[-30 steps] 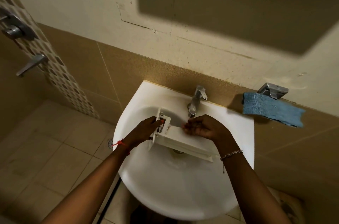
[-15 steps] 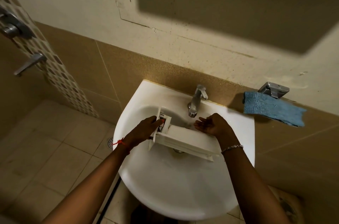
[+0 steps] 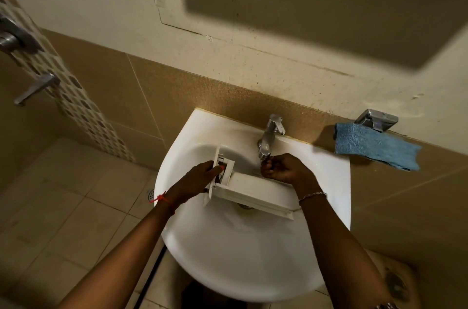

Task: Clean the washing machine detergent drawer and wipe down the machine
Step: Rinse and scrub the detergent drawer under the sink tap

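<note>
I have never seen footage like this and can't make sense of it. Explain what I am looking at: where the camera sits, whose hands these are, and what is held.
The camera is worn on a person's head, looking down at their own bare hands over a white sink. The left hand grips one end of a white detergent drawer from a washing machine, which lies across the basin. The right hand is curled just under the spout of the tap; whether it holds anything is unclear. A blue cloth hangs on the wall ledge to the right.
</note>
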Available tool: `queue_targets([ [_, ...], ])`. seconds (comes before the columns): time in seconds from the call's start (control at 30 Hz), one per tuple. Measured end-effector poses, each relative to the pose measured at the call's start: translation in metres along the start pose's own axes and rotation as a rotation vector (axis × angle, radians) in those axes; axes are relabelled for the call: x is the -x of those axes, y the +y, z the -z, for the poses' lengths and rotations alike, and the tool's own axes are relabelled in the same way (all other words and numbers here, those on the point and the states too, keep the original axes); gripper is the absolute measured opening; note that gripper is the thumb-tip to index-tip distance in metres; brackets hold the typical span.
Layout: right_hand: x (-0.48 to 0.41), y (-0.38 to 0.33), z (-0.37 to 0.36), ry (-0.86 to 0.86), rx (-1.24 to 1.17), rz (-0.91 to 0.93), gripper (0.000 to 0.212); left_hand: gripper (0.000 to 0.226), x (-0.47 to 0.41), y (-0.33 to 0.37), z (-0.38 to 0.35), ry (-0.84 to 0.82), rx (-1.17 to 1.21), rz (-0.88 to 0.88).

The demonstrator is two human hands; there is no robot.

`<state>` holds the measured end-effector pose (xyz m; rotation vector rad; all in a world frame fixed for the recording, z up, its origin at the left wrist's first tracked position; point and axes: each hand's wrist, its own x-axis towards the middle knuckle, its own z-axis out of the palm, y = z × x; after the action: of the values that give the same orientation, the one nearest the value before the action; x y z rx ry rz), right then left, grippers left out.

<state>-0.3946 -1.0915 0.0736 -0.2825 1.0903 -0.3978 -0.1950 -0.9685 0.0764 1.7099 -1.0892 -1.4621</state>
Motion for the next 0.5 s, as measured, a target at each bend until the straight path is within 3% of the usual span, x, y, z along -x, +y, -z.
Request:
queue_targets([
  [0.1, 0.020, -0.009, 0.014, 0.067, 0.181, -0.018, 0.021, 0.019, -0.001, -0.001, -0.001, 0.002, -0.002, -0.003],
  [0.27, 0.064, -0.018, 0.022, 0.140, 0.693, -0.029, 0.037, 0.020, -0.002, -0.002, -0.002, 0.017, -0.019, -0.010],
  [0.37, 0.074, -0.019, 0.028, 0.335, 1.041, 0.116, 0.040, 0.021, -0.001, -0.001, -0.002, 0.021, -0.036, -0.009],
  [0.5, 0.066, -0.014, 0.044, 0.526, 1.091, 0.242, 0.032, 0.019, 0.001, 0.000, -0.002, 0.029, -0.011, -0.007],
])
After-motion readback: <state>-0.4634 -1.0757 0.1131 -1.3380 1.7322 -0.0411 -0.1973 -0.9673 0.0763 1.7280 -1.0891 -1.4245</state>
